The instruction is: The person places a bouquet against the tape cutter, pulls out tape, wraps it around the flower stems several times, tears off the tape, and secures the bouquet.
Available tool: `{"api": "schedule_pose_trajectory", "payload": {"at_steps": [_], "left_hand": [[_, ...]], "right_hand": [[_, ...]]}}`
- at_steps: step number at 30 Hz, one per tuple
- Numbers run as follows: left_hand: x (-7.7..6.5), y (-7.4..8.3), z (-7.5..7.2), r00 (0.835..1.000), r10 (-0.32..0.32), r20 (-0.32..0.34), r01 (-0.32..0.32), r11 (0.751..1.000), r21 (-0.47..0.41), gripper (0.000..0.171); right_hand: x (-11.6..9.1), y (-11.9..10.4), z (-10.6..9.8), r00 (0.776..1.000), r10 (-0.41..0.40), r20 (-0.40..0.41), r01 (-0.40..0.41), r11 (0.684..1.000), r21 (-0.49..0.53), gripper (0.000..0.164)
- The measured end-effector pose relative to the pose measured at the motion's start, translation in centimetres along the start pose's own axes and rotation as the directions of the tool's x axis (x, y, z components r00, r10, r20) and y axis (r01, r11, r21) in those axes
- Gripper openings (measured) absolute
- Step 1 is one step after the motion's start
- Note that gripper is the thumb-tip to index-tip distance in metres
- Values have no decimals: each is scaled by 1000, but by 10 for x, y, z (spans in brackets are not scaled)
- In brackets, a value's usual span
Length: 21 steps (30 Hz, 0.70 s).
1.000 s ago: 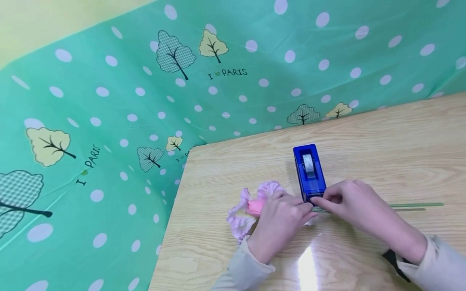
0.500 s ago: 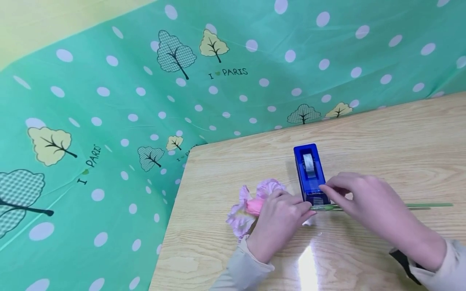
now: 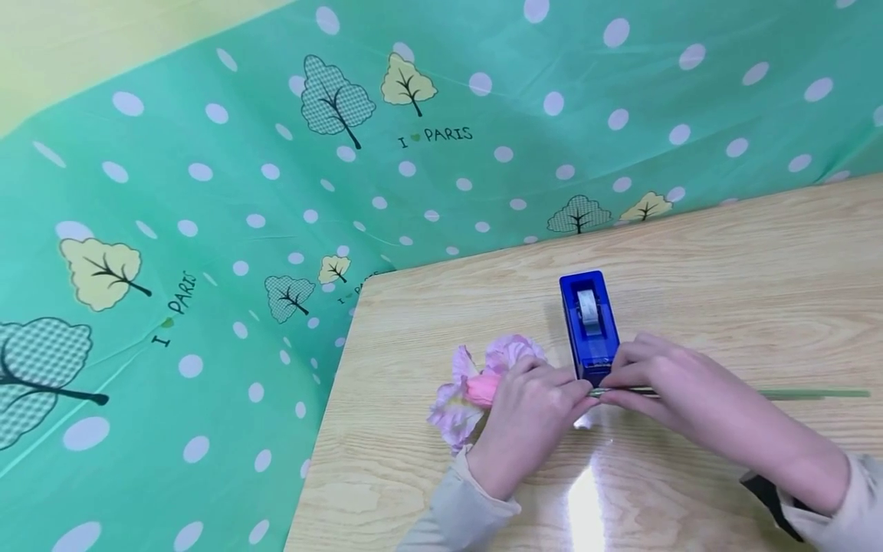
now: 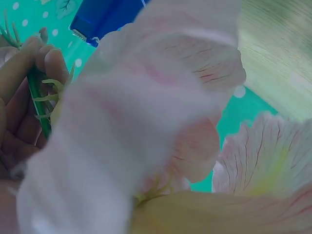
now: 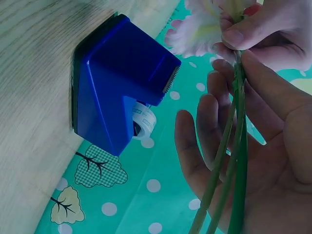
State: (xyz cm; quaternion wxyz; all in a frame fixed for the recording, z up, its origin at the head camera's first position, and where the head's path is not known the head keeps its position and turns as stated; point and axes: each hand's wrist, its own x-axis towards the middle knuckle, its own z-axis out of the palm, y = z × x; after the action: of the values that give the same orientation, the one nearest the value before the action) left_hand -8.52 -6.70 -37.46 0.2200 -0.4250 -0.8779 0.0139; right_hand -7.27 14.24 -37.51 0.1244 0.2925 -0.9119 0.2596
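Observation:
A bunch of artificial flowers lies sideways in front of me, with ruffled pale lilac petals (image 3: 451,420) and a pink bud (image 3: 481,389). My left hand (image 3: 534,406) grips the green stems (image 5: 238,161) just below the blooms. Close beside it, the thumb and forefinger of my right hand (image 3: 679,383) pinch the same stems, its other fingers spread behind them in the right wrist view. Several stems run past the right palm. Large blurred petals (image 4: 117,131) hide much of the left wrist view. A blue tape dispenser (image 3: 590,330) stands just beyond both hands.
The dispenser holds a roll of clear tape (image 5: 145,121), and its toothed cutter faces the hands. A wooden table (image 3: 386,345) lies under everything. Green dotted cloth (image 3: 228,192) covers the walls at the left and back. A black object (image 3: 766,498) shows at the right cuff.
My right hand lifted off the stems near the dispenser's front and shifted right, then came back to pinch the stems beside the left hand. The left hand and dispenser stay nearly still.

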Motion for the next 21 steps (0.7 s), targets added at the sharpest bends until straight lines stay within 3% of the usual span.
{"api": "schedule_pose_trajectory", "payload": {"at_steps": [11, 21], "left_hand": [[0, 0, -2, 1000, -9, -3, 9, 1000, -9, 16], [1, -1, -1, 1000, 13, 2, -13, 1000, 7, 16]], "right_hand": [[-3, 4, 8, 997, -27, 71, 22, 998, 63, 28], [-2, 5, 15, 991, 4, 135, -11, 999, 49, 34]]}}
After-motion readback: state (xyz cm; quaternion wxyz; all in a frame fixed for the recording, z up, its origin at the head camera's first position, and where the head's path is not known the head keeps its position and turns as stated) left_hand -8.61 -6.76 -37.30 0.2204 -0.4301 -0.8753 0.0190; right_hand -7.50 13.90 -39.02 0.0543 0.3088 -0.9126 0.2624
